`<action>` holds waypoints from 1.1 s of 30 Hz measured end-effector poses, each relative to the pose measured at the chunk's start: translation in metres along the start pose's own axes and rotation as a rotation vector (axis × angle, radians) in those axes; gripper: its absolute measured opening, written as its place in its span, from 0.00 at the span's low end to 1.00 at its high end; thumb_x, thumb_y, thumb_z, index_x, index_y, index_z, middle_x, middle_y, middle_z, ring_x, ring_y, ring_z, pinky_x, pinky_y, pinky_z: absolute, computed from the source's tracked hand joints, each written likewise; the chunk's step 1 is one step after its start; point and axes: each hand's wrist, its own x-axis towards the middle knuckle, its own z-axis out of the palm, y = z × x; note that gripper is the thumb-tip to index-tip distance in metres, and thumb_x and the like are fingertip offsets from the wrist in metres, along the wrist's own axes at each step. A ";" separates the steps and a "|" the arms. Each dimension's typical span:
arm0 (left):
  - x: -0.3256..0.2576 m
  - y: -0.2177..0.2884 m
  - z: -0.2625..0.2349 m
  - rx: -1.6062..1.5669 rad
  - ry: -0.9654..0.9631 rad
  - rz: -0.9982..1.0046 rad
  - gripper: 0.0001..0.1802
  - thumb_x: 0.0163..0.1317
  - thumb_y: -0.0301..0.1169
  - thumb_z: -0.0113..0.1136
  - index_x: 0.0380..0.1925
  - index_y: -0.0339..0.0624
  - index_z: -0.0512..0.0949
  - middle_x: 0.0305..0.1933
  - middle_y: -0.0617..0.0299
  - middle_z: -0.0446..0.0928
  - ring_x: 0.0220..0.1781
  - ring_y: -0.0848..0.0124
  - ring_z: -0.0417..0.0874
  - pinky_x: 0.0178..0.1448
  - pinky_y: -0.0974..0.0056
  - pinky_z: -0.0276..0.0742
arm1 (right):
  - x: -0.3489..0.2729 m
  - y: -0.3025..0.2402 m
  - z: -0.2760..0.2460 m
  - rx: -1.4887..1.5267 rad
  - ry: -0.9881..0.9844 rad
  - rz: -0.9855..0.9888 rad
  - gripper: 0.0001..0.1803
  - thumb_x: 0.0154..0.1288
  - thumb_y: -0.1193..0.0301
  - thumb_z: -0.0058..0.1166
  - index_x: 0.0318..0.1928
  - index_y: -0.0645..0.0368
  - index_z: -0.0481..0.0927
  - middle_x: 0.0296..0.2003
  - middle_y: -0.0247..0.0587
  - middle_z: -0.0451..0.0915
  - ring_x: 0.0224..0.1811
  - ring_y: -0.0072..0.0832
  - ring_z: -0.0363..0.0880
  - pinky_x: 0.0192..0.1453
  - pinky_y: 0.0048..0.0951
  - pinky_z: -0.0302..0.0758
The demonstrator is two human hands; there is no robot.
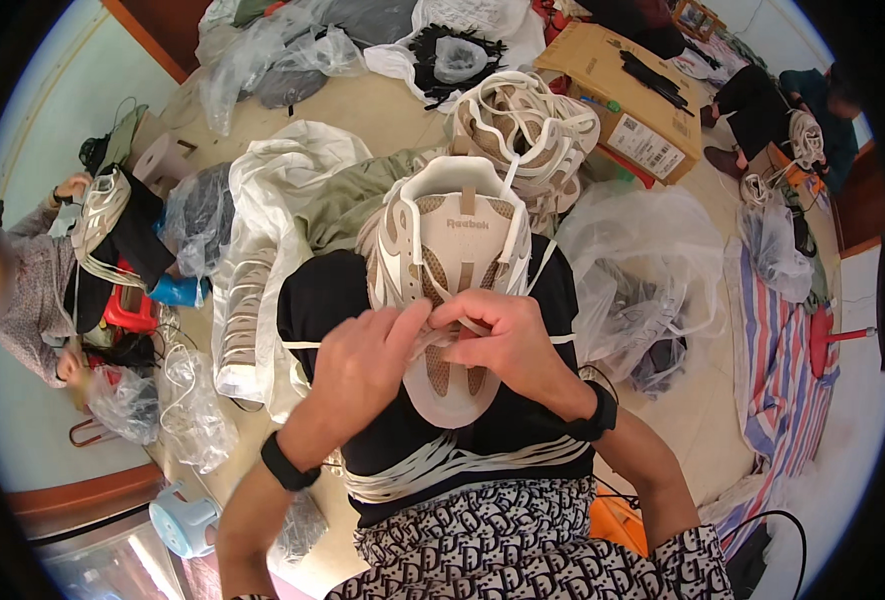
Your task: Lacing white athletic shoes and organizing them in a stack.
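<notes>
**Two hands busy at the lacing of a beige shoe**

Two bare hands meet over the cream-and-beige mesh sneaker (pixel 449 270), which lies on the black cloth (pixel 322 290) across the person's lap, sole down, its tongue pointing away. The left hand (pixel 362 365) has its fingers curled and its thumb pressed up against a flat white shoelace (pixel 440 335) near the shoe's throat. The right hand (pixel 502 335) is closed in a pinch on that same lace, knuckles over the toe end. Each wrist wears a black band.

A judgement on handling: the sneaker looks light, soft in its mesh upper and stiffer around the moulded sole, so it should sit steady if held by the sole edge or heel. The lace is thin, limp and likely to slip, so it is best gripped close to its tip.

More white laces (pixel 462 465) lie draped over the lap below the shoe. Beyond it stands a pile of similar pale sneakers (pixel 522 130), with a brown cardboard box (pixel 622 90) beside it and clear plastic bags (pixel 642 270) to the right. Another person (pixel 32 290) at far left handles a shoe too.
</notes>
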 end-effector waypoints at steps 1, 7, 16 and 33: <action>0.005 -0.006 -0.003 0.095 -0.099 0.091 0.18 0.49 0.27 0.56 0.42 0.41 0.71 0.22 0.61 0.69 0.25 0.66 0.75 0.26 0.63 0.69 | 0.000 0.003 0.000 -0.001 0.002 -0.001 0.12 0.46 0.80 0.60 0.36 0.65 0.79 0.26 0.29 0.77 0.24 0.11 0.68 0.28 0.15 0.66; 0.032 -0.014 -0.027 0.370 -0.383 0.265 0.20 0.42 0.38 0.64 0.37 0.46 0.71 0.22 0.66 0.71 0.24 0.69 0.75 0.26 0.65 0.68 | 0.007 0.012 0.005 -0.253 0.190 -0.328 0.07 0.46 0.79 0.57 0.30 0.61 0.76 0.24 0.39 0.76 0.23 0.28 0.76 0.27 0.25 0.71; 0.053 -0.025 -0.036 0.298 -0.642 0.368 0.11 0.48 0.37 0.60 0.27 0.43 0.73 0.12 0.63 0.71 0.18 0.65 0.78 0.20 0.64 0.69 | 0.019 0.011 0.007 -0.696 0.176 -0.503 0.04 0.47 0.77 0.56 0.27 0.61 0.75 0.25 0.38 0.77 0.24 0.34 0.77 0.27 0.29 0.74; 0.014 -0.012 -0.043 0.141 -0.401 0.212 0.08 0.51 0.32 0.57 0.23 0.43 0.69 0.11 0.61 0.69 0.15 0.63 0.75 0.19 0.61 0.67 | 0.029 -0.003 0.019 -0.756 -0.106 -0.487 0.06 0.48 0.71 0.54 0.24 0.61 0.78 0.27 0.44 0.76 0.29 0.41 0.78 0.32 0.38 0.75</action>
